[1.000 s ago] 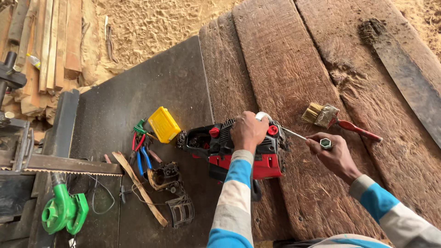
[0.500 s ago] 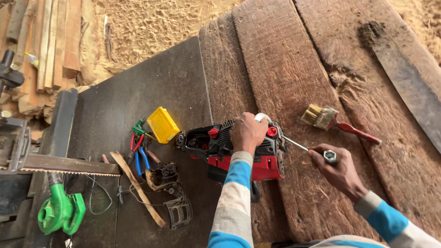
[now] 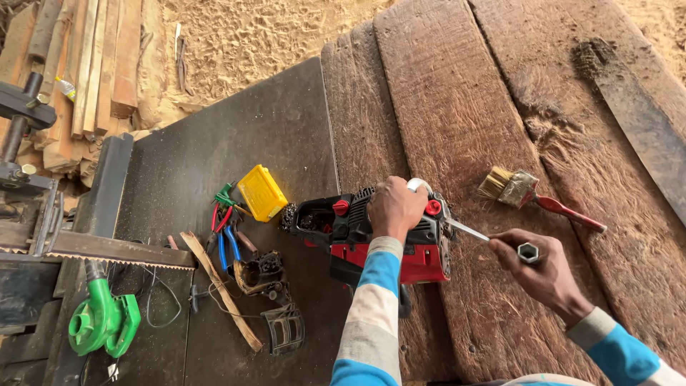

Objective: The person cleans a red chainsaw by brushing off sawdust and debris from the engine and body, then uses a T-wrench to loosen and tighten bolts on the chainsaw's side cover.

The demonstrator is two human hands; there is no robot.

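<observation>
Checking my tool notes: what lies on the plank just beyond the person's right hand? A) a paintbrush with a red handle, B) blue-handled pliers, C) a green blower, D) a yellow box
A: the paintbrush with a red handle lies on the wooden plank just past the right hand, which grips a socket wrench.

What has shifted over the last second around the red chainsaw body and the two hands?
The right hand, gripping the metal socket wrench, has drawn back from the chainsaw body toward the person, lower right. Its tip still meets the saw's right end. The left hand stays pressed on top of the saw. The paintbrush, yellow box and green blower have not moved.
</observation>
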